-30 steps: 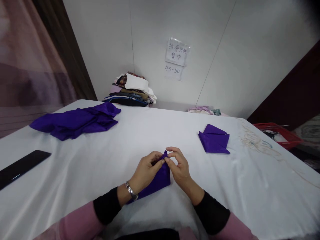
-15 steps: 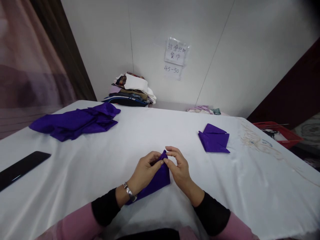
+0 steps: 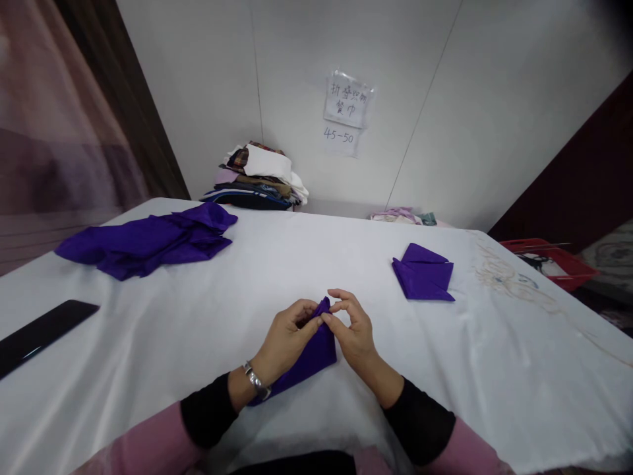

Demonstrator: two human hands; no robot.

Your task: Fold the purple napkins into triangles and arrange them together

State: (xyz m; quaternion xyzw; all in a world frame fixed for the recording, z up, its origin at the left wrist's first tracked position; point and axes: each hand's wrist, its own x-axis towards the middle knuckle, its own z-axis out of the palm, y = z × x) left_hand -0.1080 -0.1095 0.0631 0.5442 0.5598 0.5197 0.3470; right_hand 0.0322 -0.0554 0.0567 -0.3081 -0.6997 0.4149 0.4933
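Note:
A purple cloth napkin [image 3: 315, 354], folded into a pointed shape, lies on the white tablecloth [image 3: 306, 257] in front of me. My left hand [image 3: 290, 334] grips its upper corner between thumb and fingers, and the palm and wrist cover its left part. At the same corner, my right hand [image 3: 354, 328] pinches the cloth with thumb and index finger, its other fingers loosely bent. The two thumbs almost touch. To the right, apart from both hands, a second purple napkin [image 3: 426, 277] lies folded with pointed corners.
A loose heap of purple cloths [image 3: 148, 241] lies at the back left. Nearer is a black phone [image 3: 44, 333]. Stacked clothes [image 3: 260, 177] stand against the wall, with more fabric [image 3: 400, 216] behind the far edge. A red basket [image 3: 568, 264] is beyond the right edge.
Both hands keep their hold at the napkin's upper corner, and the right thumb has shifted very slightly left. The view has moved a little; the other things lie as before.

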